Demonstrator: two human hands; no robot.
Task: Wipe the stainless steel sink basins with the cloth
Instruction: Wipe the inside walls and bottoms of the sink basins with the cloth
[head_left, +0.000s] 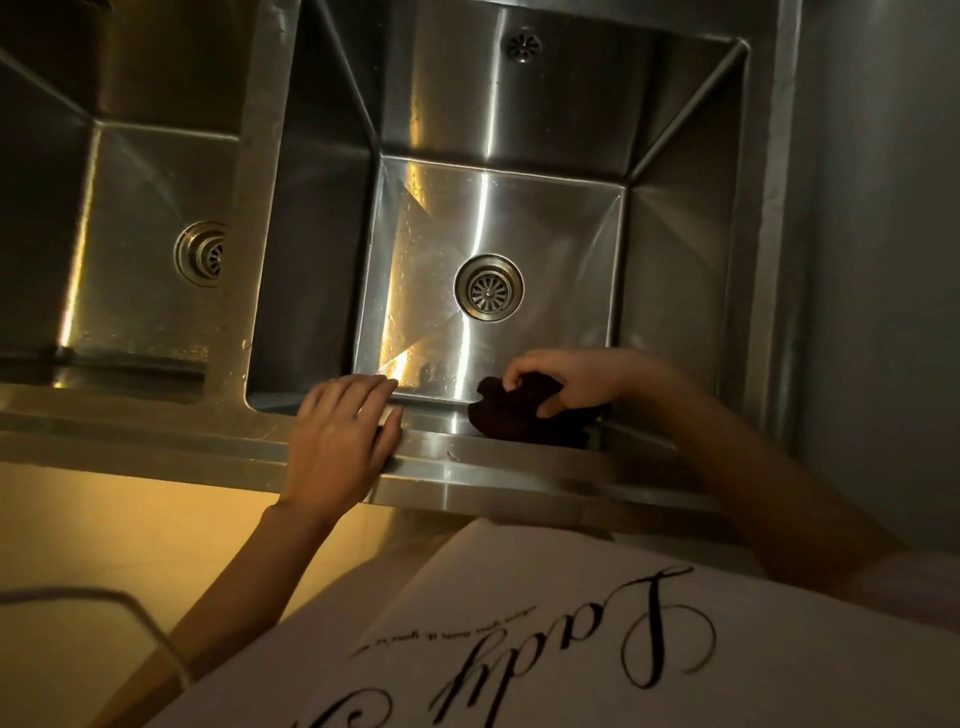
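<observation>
Two basins, one dark cloth — bunched in the right hand against the right basin's near wall. Left hand rests flat on the rim. Risk: bunched cloth skips corners — streaks remain.

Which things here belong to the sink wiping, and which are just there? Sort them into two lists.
Part of the job:
- dark cloth, gripped by the right hand
- right basin, being wiped at its near edge
- left basin
- left hand, resting on the front rim

Just there:
- drain strainers
- overflow grille
- grey cable
</observation>
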